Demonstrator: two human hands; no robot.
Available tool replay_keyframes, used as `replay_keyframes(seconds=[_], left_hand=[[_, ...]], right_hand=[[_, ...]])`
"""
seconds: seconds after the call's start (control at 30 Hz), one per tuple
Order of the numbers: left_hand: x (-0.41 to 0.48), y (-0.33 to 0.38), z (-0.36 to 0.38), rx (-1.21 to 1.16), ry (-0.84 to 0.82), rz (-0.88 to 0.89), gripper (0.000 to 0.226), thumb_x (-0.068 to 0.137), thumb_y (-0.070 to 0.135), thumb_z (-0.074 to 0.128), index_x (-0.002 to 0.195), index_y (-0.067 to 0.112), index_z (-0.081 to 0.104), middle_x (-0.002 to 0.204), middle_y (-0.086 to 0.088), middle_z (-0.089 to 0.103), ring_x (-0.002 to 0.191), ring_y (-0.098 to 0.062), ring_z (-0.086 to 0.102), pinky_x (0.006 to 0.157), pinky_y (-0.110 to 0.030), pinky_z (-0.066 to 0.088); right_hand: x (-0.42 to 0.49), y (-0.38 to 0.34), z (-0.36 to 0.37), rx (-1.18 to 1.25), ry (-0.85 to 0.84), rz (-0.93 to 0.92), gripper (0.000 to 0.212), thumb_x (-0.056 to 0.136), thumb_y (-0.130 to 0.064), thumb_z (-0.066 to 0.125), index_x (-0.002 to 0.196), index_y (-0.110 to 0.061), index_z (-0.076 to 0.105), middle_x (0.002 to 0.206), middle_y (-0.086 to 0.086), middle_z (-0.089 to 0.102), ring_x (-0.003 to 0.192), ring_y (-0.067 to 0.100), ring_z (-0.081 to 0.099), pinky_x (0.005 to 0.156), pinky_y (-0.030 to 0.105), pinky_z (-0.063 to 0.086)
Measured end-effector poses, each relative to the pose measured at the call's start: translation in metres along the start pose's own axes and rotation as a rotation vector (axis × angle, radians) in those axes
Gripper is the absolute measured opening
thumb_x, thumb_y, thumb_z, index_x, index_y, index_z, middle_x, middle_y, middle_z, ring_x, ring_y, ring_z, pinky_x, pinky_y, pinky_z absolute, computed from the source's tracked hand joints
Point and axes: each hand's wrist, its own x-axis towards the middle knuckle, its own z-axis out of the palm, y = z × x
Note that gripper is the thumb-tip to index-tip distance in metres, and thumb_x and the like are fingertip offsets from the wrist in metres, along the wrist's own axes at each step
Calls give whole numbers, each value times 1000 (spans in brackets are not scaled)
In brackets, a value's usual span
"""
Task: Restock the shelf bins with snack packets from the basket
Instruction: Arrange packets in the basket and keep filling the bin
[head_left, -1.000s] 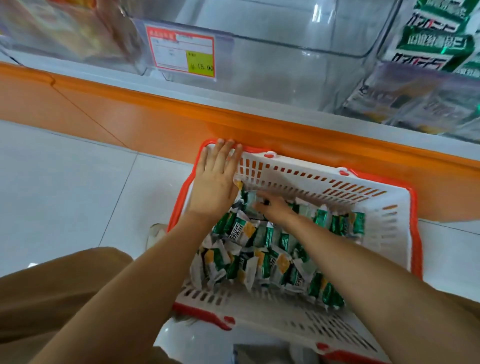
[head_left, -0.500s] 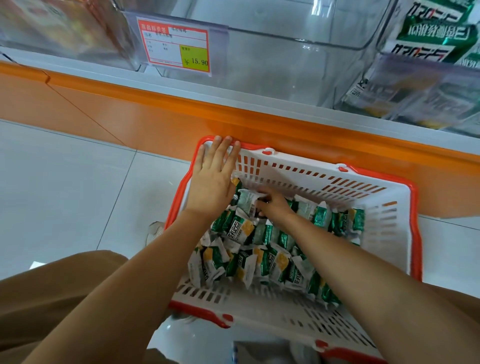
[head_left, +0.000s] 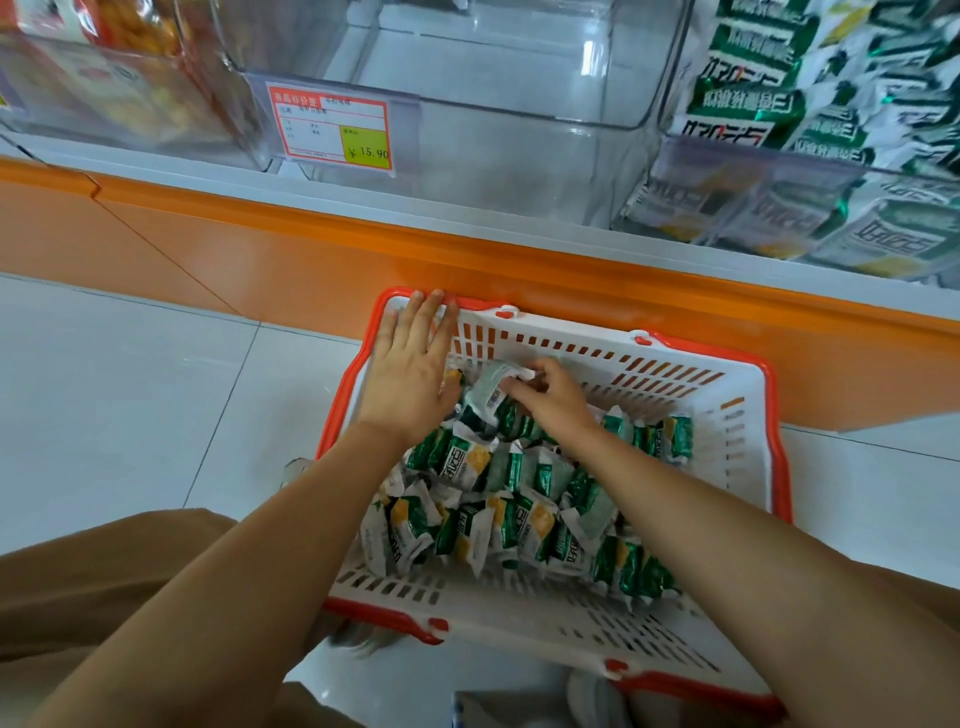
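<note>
Right hand (head_left: 550, 402): fingers curled, pinching the top edge of one green-and-white snack packet (head_left: 485, 389), which lies just to its left at the heap's (head_left: 509, 499) far end, slanting. Left hand (head_left: 410, 374): flat, fingers together, against the basket (head_left: 727, 364) corner. Empty clear bin (head_left: 493, 114): above and beyond.

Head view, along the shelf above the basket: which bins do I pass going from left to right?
Bin of orange-yellow snacks → clear bin with nothing visible inside and a price tag at its front left → bin of green-and-white packets.
</note>
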Motion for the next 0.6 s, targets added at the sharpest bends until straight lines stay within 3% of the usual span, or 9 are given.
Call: replay_keyframes(seconds=[0.07, 0.17, 0.23, 0.3, 0.37, 0.47, 0.53, 0.6], left_hand=[[-4, 6, -2, -59, -19, 46, 77, 93, 53, 46, 154, 12, 24, 159, -14, 22, 148, -32, 16, 122, -48, 1], [-9, 20, -12, -228, -83, 122, 84, 83, 69, 48, 148, 18, 36, 146, -8, 40, 137, -28, 32, 119, -45, 13], [-10, 32, -19, -296, -102, 159, 74, 82, 58, 66, 141, 20, 44, 136, -4, 52, 129, -25, 42, 113, -40, 22], [-8, 42, -28, -354, -36, 154, 55, 85, 44, 71, 131, 19, 53, 122, -2, 62, 117, -25, 54, 105, -41, 34], [-5, 51, -40, -429, 61, 108, 37, 91, 36, 66, 120, 13, 60, 104, -4, 67, 99, -27, 61, 91, -42, 43], [-3, 62, -59, -573, 112, -16, 26, 100, 32, 54, 95, 7, 58, 76, -3, 58, 73, -25, 53, 67, -36, 33], [-4, 67, -70, -676, 100, -75, 29, 101, 34, 49, 95, 7, 59, 84, -8, 64, 77, -26, 57, 65, -39, 40], [-7, 73, -82, -731, 61, -67, 27, 102, 35, 47, 100, 11, 59, 92, -7, 67, 84, -24, 60, 72, -40, 45]], right_hand=[[-8, -8, -11, 109, -9, 27, 40, 90, -34, 67, 124, -22, 50, 111, 2, 62, 92, 18, 65, 79, 28, 54], [-21, -22, -25, 273, -6, 49, 33, 91, -29, 67, 119, -14, 58, 98, 4, 68, 69, 10, 68, 61, 19, 55], [-31, -32, -33, 374, 9, 46, 29, 90, -25, 68, 112, -7, 62, 85, 5, 70, 57, 10, 66, 54, 19, 53], [-43, -41, -42, 437, 8, 15, 26, 91, -23, 68, 106, -3, 61, 73, 7, 69, 51, 13, 63, 51, 22, 51], [-54, -48, -52, 450, 2, -31, 24, 93, -24, 66, 100, -2, 62, 68, 7, 68, 51, 13, 61, 53, 24, 52], [-70, -58, -70, 377, 4, -123, 27, 96, -34, 59, 87, -9, 63, 66, 2, 61, 54, 12, 55, 58, 24, 46], [-82, -65, -81, 300, 16, -195, 23, 94, -38, 60, 96, -15, 66, 73, -2, 56, 62, 12, 51, 62, 24, 43], [-93, -74, -91, 253, 30, -286, 24, 92, -30, 66, 114, -19, 63, 91, -3, 61, 78, 10, 57, 67, 20, 47]])
